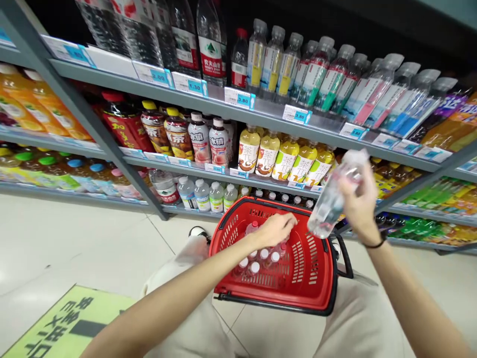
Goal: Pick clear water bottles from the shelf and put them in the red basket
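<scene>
My right hand is closed around a clear plastic bottle, held tilted above the right rim of a red shopping basket. Motion blurs this hand and the bottle's upper end. Over the basket's far half hangs my left hand, its fingers curled in and no bottle showing in them. The palm is turned away from view. Below it in the basket stand several small bottles with white caps, and a red-capped bottle sits by my left wrist.
Grey shelves of drinks run across in front. Tea bottles fill the middle shelf, and clear water bottles stand on the top one. The basket's black handle hangs at its right side. A yellow-green floor sign lies lower left.
</scene>
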Demonstrator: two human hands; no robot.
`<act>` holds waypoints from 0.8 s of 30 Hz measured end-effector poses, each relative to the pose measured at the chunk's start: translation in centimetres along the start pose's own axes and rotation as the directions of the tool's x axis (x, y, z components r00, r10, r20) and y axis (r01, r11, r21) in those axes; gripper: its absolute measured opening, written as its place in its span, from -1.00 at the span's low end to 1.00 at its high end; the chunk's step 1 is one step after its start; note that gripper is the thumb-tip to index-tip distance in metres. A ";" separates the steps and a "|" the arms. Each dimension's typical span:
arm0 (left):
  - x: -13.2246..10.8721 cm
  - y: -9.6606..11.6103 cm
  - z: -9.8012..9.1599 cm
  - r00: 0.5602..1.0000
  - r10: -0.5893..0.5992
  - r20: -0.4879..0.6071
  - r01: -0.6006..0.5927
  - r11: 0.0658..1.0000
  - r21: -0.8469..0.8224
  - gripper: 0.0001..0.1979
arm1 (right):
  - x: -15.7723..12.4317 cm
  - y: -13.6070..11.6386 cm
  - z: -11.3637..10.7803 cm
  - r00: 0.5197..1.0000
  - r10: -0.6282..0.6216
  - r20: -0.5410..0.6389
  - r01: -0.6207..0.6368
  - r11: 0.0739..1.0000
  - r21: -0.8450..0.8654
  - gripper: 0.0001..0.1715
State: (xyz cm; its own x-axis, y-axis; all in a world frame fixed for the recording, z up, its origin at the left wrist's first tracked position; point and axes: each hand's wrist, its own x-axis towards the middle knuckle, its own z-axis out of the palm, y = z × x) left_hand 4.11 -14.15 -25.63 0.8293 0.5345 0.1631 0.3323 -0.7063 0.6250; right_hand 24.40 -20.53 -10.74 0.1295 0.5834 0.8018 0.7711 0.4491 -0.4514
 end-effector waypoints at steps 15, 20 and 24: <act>0.1 0.8 1.5 0.991 -0.132 0.033 0.133 0.890 -0.437 -0.63 | -20.8 3.3 3.6 0.650 0.560 0.514 -0.730 0.647 0.219 0.05; 0.7 0.0 -0.8 0.972 -0.188 -0.137 0.100 0.869 -0.485 -0.60 | -22.0 5.0 3.6 0.245 0.472 0.847 -0.958 -0.017 0.287 -0.05; 1.2 -0.9 -2.4 0.926 -0.223 -0.305 -0.008 0.795 -0.607 -0.51 | -22.3 4.1 3.7 0.100 0.180 0.979 -0.933 -0.325 0.155 -0.18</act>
State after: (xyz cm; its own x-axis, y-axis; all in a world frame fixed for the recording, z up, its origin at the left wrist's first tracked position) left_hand 3.77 -11.75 -24.12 0.5562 0.7943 0.2445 -0.0155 -0.2842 0.9586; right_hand 22.36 -29.23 -31.93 -0.4585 0.8013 -0.3844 -0.4682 -0.5854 -0.6619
